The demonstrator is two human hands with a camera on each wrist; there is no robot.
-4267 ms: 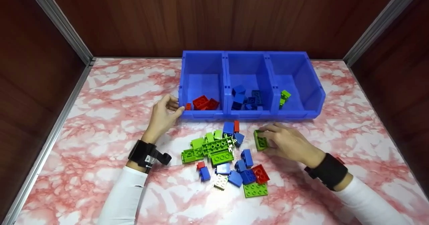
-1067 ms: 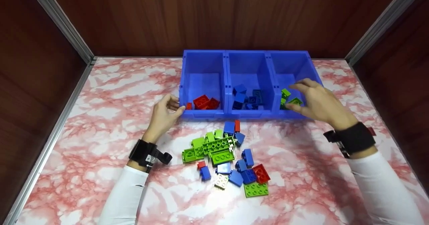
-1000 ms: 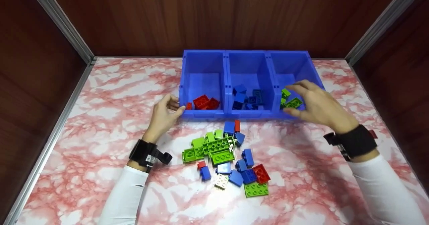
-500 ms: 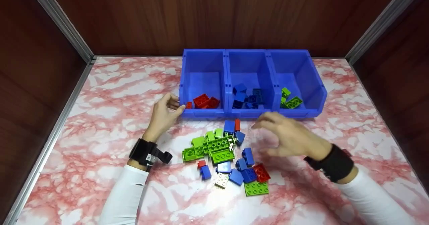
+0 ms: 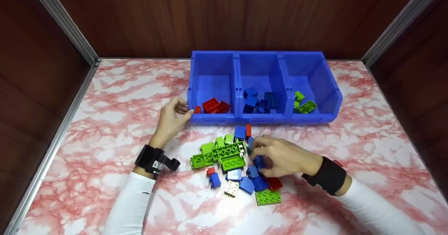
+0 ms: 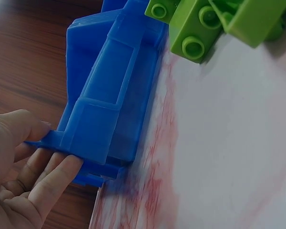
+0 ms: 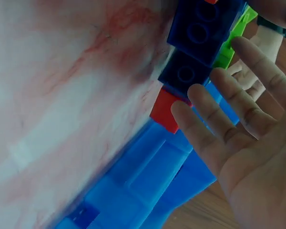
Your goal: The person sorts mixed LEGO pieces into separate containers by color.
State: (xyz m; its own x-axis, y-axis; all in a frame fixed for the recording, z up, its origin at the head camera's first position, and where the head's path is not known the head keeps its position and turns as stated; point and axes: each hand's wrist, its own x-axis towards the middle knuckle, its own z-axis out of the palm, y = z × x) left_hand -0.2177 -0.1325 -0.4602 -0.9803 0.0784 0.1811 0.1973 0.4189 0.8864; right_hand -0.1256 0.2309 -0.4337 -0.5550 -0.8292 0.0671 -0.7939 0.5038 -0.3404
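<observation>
My left hand (image 5: 171, 119) pinches the left edge of a blue three-compartment storage bin (image 5: 224, 118); the left wrist view shows its thumb and fingers on either side of a projecting rim. My right hand (image 5: 280, 154) is low over the loose bricks, with thumb and fingers around a blue toy brick (image 5: 258, 162). In the right wrist view its fingers extend loosely, tips close to that dark blue brick (image 7: 200, 33). Nearby sit another blue brick (image 5: 250, 143), partly hidden by the fingers, and a red brick (image 5: 275, 184), partly covered by the hand.
The bin holds red bricks (image 5: 211, 105) on the left, blue bricks (image 5: 250, 101) in the middle and green bricks (image 5: 307, 107) on the right. A joined cluster of green bricks (image 5: 227, 152) lies between the hands. A green brick (image 5: 268, 197) and several blue ones lie nearer.
A green brick went from the table into the bin's right compartment, carried by my right hand. That hand then returned down and left to the pile. My left hand stayed on the bin.
</observation>
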